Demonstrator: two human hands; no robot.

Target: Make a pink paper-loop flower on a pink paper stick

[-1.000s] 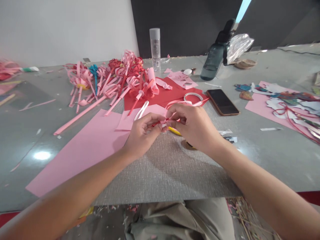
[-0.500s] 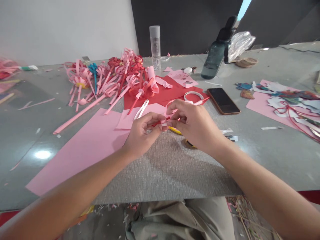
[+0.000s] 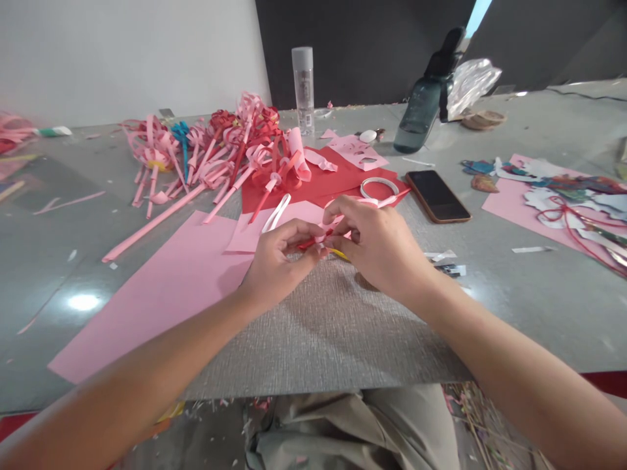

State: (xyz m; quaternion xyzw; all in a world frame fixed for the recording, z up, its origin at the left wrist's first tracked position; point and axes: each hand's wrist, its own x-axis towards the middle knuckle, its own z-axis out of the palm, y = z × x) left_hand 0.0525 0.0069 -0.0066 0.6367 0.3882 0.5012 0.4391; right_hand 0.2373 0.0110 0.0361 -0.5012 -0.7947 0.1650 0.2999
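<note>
My left hand (image 3: 279, 261) is closed in a pinch on a small red-and-pink paper piece (image 3: 320, 239), its thumb and fingers on the left side of it. From the right, my right hand (image 3: 379, 241) pinches the same piece, its fingertips almost meeting those of my left hand. A pink strip seems wrapped around a red part, though my fingers cover most of it. Below my right hand shows part of a yellow thing (image 3: 339, 254). A white loop of strip (image 3: 277, 213) lies just beyond my left hand. Behind my right hand is a roll of white tape (image 3: 379, 181).
Pink paper (image 3: 161, 294) and red paper (image 3: 313, 183) lie on the grey table. Several curled paper flowers (image 3: 235, 143) with rolled stems are heaped at the back left. A phone (image 3: 437, 196), a dark bottle (image 3: 417, 117) and a clear bottle (image 3: 304, 94) stand or lie beyond.
Both hands stay at about the same place. My fingers have shifted slightly around the paper piece, and my right hand has turned a little, covering more of the yellow thing.
</note>
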